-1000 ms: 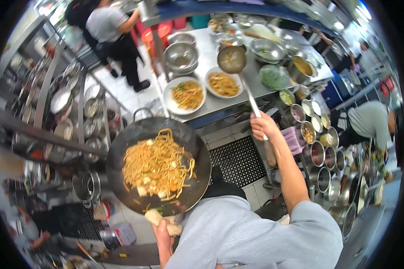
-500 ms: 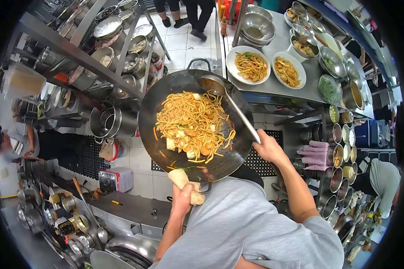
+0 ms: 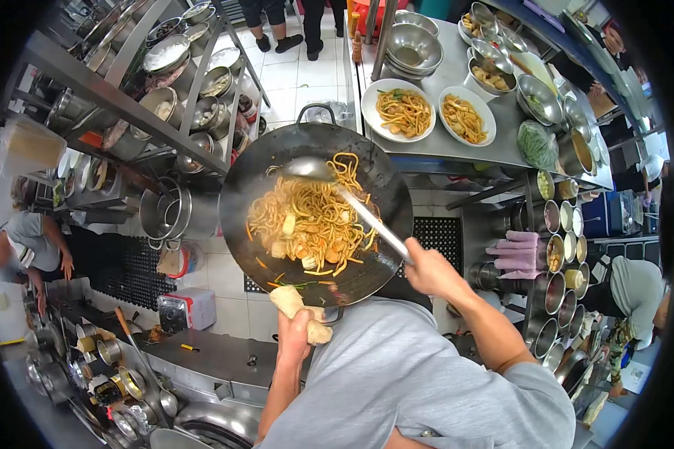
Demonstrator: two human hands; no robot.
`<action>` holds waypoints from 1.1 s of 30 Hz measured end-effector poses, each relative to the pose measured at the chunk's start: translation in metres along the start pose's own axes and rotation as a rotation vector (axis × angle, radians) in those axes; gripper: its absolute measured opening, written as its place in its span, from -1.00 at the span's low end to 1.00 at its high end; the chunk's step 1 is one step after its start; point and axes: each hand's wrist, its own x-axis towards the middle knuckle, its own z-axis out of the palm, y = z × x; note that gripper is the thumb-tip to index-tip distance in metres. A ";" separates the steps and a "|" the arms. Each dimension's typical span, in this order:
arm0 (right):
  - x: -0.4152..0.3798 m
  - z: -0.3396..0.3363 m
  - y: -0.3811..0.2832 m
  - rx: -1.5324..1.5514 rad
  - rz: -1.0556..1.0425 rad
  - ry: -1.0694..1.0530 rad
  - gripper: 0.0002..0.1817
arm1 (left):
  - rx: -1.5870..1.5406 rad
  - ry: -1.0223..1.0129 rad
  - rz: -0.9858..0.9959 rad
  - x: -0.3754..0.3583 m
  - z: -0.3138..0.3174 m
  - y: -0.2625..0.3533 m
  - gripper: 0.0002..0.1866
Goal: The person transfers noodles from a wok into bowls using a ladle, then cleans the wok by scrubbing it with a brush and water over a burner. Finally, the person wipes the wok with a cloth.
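A large black wok is held in front of my body, its far loop handle pointing away from me. Fried noodles with vegetable pieces lie in its middle. My left hand is closed on a folded beige cloth at the wok's near rim; the cloth hides the grip on the near handle. My right hand is wrapped round the handle end of a metal ladle. The ladle's bowl is blurred and rests over the far part of the noodles.
Two white plates of noodles stand on the steel counter, near stacked metal bowls. A rack holds pots at left. Food containers line the right side. Other people stand at left, right and top.
The ladle bowl has moved left from the wok's far right rim onto the noodles, which have shifted and bunched. My right hand has moved left and slightly down. The left still grips the cloth.
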 end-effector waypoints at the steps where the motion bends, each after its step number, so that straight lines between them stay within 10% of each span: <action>1: 0.002 -0.001 0.014 0.044 0.063 0.038 -0.67 | -0.003 -0.001 -0.007 -0.001 0.000 0.001 -0.55; 8: 0.005 0.013 0.015 0.163 0.358 0.023 -0.72 | 0.016 -0.028 -0.001 -0.002 0.003 -0.004 -0.54; 13: 0.010 0.023 0.011 1.403 0.427 -0.722 -0.87 | 0.040 -0.004 0.012 -0.001 0.001 -0.015 -0.52; 20: -0.015 -0.005 -0.020 0.677 0.215 -0.280 -0.86 | 0.050 0.021 0.004 0.002 -0.002 -0.011 -0.57; 33: -0.015 -0.027 -0.013 1.128 0.260 -0.278 -0.85 | -0.011 -0.051 -0.009 0.006 -0.009 -0.010 -0.50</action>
